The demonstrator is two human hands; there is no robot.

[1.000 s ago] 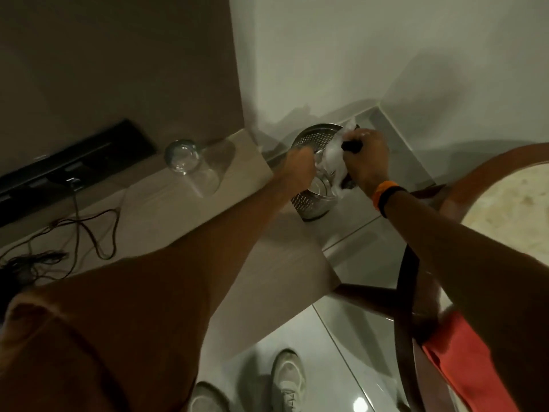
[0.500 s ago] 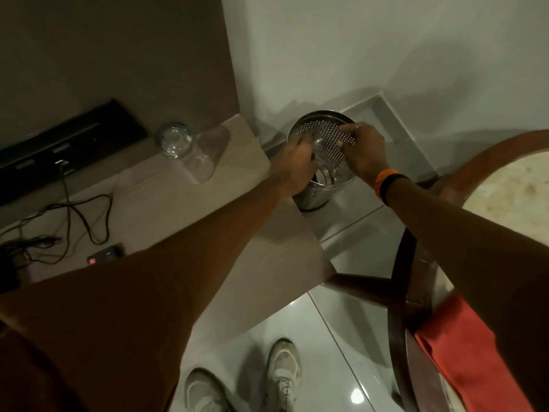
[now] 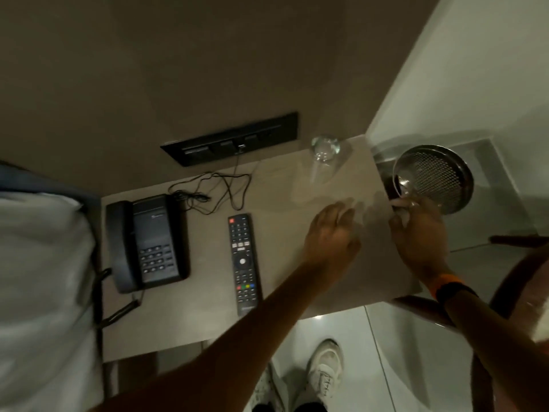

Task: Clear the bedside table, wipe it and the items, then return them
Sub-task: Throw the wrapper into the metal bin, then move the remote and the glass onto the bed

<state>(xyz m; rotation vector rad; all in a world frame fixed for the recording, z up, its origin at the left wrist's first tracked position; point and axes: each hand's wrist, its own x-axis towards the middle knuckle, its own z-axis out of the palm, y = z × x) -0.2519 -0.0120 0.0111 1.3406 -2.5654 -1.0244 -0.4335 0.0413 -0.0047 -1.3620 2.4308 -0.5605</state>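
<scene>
Phone point(image 3: 148, 242) left of remote point(image 3: 243, 263); glass point(image 3: 325, 148) behind.

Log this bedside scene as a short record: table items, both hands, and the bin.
table: bedside table, light wood top
phone: black telephone, left end of the top
remote: remote control, lying flat right of the phone
glass: drinking glass, back right corner
bin: perforated metal bin, on the floor right of the table
left hand: left hand, open over the table
right hand: right hand, at the table's right edge, grip unclear
</scene>
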